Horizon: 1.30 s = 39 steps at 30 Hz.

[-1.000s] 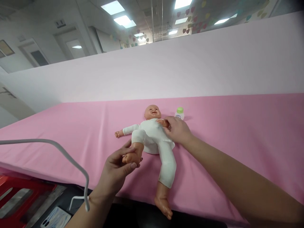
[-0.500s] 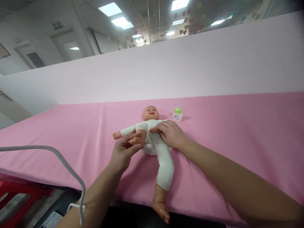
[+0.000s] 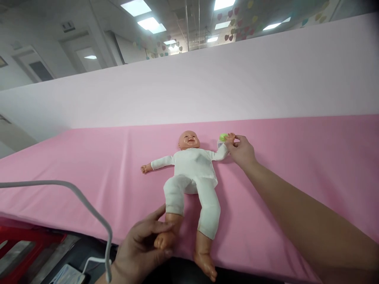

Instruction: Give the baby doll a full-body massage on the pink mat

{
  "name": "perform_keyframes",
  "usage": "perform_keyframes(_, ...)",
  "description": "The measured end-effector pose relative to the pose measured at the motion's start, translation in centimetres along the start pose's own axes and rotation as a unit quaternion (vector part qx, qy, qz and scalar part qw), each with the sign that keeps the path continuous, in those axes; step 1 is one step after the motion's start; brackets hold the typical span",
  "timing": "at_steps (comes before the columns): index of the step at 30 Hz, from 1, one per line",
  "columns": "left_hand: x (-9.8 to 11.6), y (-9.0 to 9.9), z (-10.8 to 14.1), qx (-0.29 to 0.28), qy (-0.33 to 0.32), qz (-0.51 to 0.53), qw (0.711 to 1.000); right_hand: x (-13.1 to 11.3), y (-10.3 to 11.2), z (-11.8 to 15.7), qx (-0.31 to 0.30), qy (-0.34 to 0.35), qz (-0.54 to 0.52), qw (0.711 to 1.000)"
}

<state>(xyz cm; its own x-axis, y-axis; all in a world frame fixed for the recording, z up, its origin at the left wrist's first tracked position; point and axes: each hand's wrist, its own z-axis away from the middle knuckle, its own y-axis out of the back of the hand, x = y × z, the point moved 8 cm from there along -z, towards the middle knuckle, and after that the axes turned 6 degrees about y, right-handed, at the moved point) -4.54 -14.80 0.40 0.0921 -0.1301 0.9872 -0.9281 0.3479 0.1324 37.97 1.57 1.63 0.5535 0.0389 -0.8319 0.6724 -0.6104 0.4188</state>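
A baby doll (image 3: 195, 165) in white cloth lies face up on the pink sheet, head toward the wall and feet at the near edge. My left hand (image 3: 145, 240) is closed around the doll's foot and ankle on the left side of the view. Between the thumb and fingers of my right hand (image 3: 243, 150) is the doll's small hand, its arm stretched out to the right. Right behind that arm stands a small clear bottle with a green cap (image 3: 222, 137), partly hidden. The doll's other arm lies out to the left, and its other leg points toward me.
A white padded wall (image 3: 189, 94) runs behind the pink-covered table (image 3: 97, 165). A grey cable (image 3: 74, 189) curves in from the left above my left forearm. Low at left are a red plastic stool (image 3: 23, 240) and a phone-like device (image 3: 68, 275).
The leg in my left hand has come down from the doll's belly toward the near edge. My right hand has carried the doll's arm from its chest out to the right, beside the bottle.
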Motion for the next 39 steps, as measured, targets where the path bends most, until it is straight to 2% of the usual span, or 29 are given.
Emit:
perform_keyframes(3,-1.6,-0.3,1.0,-0.006,0.013,-0.020,1.000,2.7,0.0,-0.6,-0.039,-0.071,0.050,0.995)
perform_keyframes(6,-2.1,-0.8,1.1,-0.012,0.036,-0.006,0.999,4.5,-0.3,-0.7,-0.074,-0.113,0.104,0.985)
perform_keyframes(9,-1.8,-1.3,0.7,-0.024,0.046,0.027,0.998,5.0,-0.3,-0.7,-0.082,-0.129,0.121,0.981)
perform_keyframes(12,-1.1,-1.2,0.5,-0.022,0.040,0.034,0.998,4.4,0.1,-0.6,-0.051,-0.112,0.117,0.985)
perform_keyframes(17,0.9,-0.5,-0.3,0.009,0.030,0.012,0.999,0.4,1.8,0.2,0.069,0.012,0.045,0.997)
perform_keyframes(20,2.6,-0.6,-1.6,0.022,0.011,0.009,1.000,-3.3,1.4,1.5,0.082,0.119,-0.014,0.989)
perform_keyframes(22,3.5,-1.1,-2.9,0.032,-0.003,0.018,0.999,-5.9,0.4,2.8,0.058,0.196,-0.030,0.978)
perform_keyframes(25,4.7,-2.2,-5.1,0.034,-0.048,0.054,0.997,-9.0,-1.9,5.1,-0.002,0.309,0.013,0.951)
perform_keyframes(27,5.1,-2.8,-6.5,0.028,-0.071,0.084,0.994,-10.5,-3.7,7.0,-0.049,0.389,0.059,0.918)
perform_keyframes(30,5.0,-3.4,-8.4,0.015,-0.064,0.117,0.991,-11.6,-6.0,9.5,-0.126,0.485,0.089,0.861)
perform_keyframes(33,4.8,-3.6,-10.0,0.016,-0.030,0.132,0.991,-11.5,-6.9,10.3,-0.155,0.499,0.096,0.847)
perform_keyframes(36,4.8,-3.4,-11.1,0.042,0.001,0.123,0.992,-11.2,-6.9,10.2,-0.148,0.488,0.092,0.855)
perform_keyframes(39,4.9,-3.6,-11.3,0.043,0.005,0.107,0.993,-11.0,-6.5,9.9,-0.146,0.468,0.066,0.869)
